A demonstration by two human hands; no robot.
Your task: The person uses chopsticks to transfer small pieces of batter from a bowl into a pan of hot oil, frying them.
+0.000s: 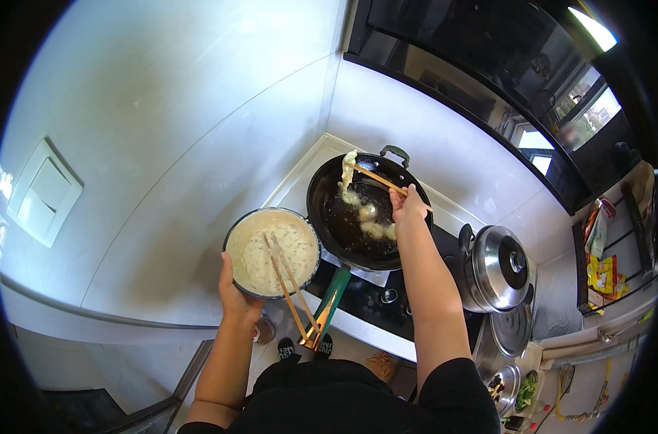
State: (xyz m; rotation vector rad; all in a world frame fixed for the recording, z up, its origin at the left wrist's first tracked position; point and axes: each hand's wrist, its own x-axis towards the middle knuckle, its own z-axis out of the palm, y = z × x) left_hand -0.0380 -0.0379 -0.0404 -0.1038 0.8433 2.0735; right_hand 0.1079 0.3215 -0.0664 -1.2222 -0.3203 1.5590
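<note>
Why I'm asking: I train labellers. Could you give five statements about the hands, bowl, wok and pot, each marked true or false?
1. The left hand holds the mixing bowl. True.
2. The right hand holds a metal ladle. False: the right hand holds wooden chopsticks.
3. Pale food pieces lie in the wok. True.
4. The lidded pot stands left of the wok. False: the lidded pot stands to its right.
5. Another pair of chopsticks leans in the mixing bowl. True.
</note>
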